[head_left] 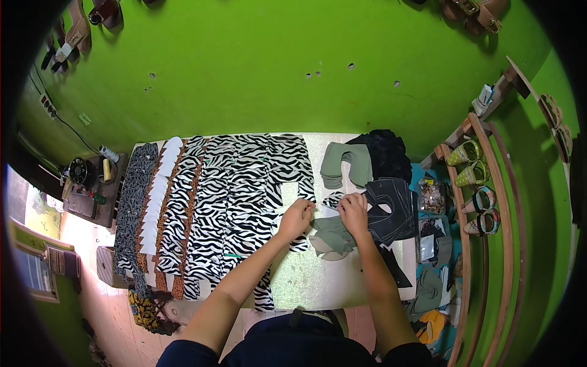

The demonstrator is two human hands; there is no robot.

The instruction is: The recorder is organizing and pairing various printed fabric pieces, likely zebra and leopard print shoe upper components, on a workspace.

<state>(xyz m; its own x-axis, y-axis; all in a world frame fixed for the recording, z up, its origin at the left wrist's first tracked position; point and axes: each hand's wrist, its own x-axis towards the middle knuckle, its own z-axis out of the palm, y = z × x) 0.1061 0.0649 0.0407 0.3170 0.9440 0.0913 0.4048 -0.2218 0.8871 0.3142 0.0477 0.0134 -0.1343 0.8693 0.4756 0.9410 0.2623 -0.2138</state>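
Observation:
My left hand [296, 217] is closed in a pinch at the right edge of the zebra-print pieces; what its fingertips hold is too small to make out. Close by on the right, my right hand [353, 214] has its fingers closed on a small zebra-print piece [333, 199]. A pale sliver [329, 211] shows between the two hands. Below them lies a loose stack of grey-green cut pieces [332, 237]. Grey-green curved pieces [332, 164] are stacked just beyond my right hand, and black curved pieces [391, 221] lie to its right.
Overlapping rows of zebra-print pieces [211, 214] cover the table's [299, 284] left half, beside white pieces [160, 196] and dark grey patterned ones [136, 202]. Black fabric [389, 153] sits at the back right. A wooden rack [489, 232] with sandals [468, 164] stands right; a small machine [79, 174] is left.

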